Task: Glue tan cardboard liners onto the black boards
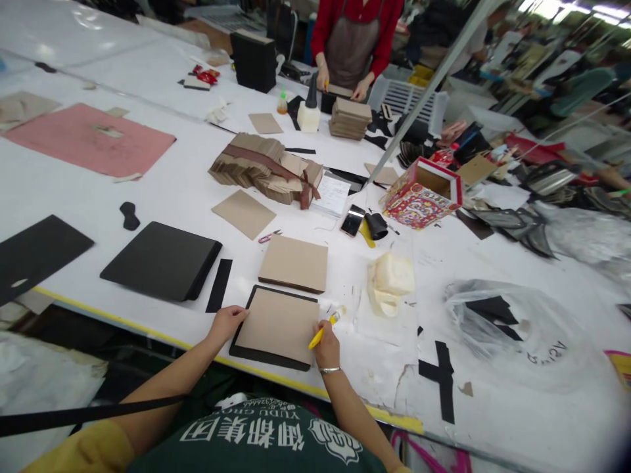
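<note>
Tub (394, 272) sits right; card (280, 326) nearly hides black sheet (266, 358); right hand (327, 345) grips yellow tool (315, 339); can't tell if left hand (229, 324) grips.

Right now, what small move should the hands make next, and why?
Perhaps nudge the tan board toward the left hand: the black sheet beneath shows along its near and left edges but barely at its right, where the right hand, holding a yellow tool, is.

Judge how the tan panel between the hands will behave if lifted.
The tan panel probably holds its shape, since it lies flat with straight edges. It looks thin, so likely light. It rests on a black piece and might bring that along; whether they're stuck isn't visible.
</note>
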Demonstrator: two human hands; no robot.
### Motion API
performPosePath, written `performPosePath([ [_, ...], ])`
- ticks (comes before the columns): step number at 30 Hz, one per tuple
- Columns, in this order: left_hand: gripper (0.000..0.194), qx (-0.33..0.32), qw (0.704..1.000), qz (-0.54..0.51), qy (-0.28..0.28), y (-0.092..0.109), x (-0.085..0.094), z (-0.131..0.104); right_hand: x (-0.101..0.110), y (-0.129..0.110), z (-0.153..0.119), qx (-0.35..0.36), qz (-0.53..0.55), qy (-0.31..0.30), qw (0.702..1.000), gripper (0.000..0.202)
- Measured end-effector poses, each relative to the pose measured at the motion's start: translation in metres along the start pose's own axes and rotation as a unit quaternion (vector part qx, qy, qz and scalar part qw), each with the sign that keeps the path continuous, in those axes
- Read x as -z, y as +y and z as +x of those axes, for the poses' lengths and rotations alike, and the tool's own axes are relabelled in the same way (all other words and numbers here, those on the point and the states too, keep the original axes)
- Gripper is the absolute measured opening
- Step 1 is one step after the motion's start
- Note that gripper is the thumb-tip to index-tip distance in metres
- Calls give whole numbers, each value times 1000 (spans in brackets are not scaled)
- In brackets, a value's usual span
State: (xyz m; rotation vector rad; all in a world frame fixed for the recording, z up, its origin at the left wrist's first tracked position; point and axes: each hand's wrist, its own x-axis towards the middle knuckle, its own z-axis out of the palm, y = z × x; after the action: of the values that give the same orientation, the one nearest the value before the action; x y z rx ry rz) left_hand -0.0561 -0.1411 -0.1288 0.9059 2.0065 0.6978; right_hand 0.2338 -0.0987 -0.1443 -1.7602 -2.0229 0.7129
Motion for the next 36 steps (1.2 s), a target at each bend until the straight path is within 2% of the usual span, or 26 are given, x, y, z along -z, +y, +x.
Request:
performPosePath([
  [5,30,31,999,22,-2,-5,-6,15,-14,0,12,-42,3,-6,999,25],
  [15,30,45,998,30,11,-11,-8,20,-19,-2,15,-43,-21,-8,999,25],
  [33,31,51,993,99,-47,-13,-3,25,-20,-4,17,-66,-48,-27,996,12],
  [36,32,22,991,117,-60,-5,2,26,-21,-4,18,-57,-56,-35,996,14],
])
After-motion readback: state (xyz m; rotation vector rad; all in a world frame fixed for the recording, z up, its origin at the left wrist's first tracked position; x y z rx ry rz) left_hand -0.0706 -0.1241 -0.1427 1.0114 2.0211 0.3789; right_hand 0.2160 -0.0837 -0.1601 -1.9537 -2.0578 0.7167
